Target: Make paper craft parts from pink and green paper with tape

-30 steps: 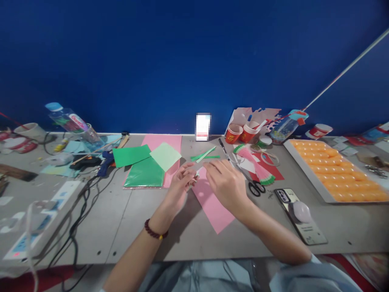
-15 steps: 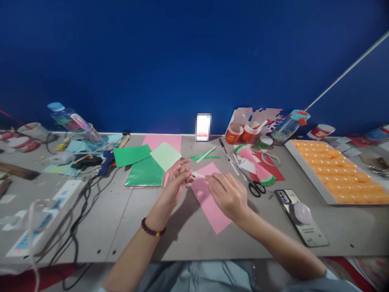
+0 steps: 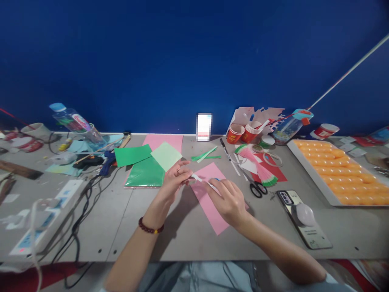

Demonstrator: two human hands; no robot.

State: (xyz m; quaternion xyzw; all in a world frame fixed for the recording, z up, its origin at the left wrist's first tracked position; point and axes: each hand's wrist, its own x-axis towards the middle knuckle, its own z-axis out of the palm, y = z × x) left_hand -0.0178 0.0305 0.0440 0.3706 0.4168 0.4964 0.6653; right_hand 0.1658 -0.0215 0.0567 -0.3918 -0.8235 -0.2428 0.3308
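So both hands are working a thin white strip (image 3: pixel 199 179) in mid-air, just above the far end of the pink sheet (image 3: pixel 212 215) in the middle of the table (image 3: pixel 136 231). The left hand (image 3: pixel 174 178) pinches the left end between thumb and forefinger, with the other fingers loosely fanned out behind. The right hand (image 3: pixel 228 198) has its fingers curled in together, and as far as I can tell they're nipping the right end, though the knuckles hide the actual contact. The strip is narrow, a bit floppy and slightly angled, low on the right side. Can't tell if it's folded or has anything stuck on it, it's too small.

Progress-wise I'd call it somewhere in the middle. Over to the right there's a pleated pink fan (image 3: pixel 258 168) with a green rim that looks pretty much done, plus white offcuts around it and scissors (image 3: pixel 257 188) lying shut nearby. A couple of green strips (image 3: pixel 206 155) sit cut at the far side. The pink sheet under the hands looks flat and whole, and the green sheets (image 3: pixel 141 172) and the pale green square (image 3: pixel 165 155) to the left look untouched too. The phone (image 3: pixel 304 217) and the tray of orange balls (image 3: pixel 334 170) on the right sit well apart from both hands.
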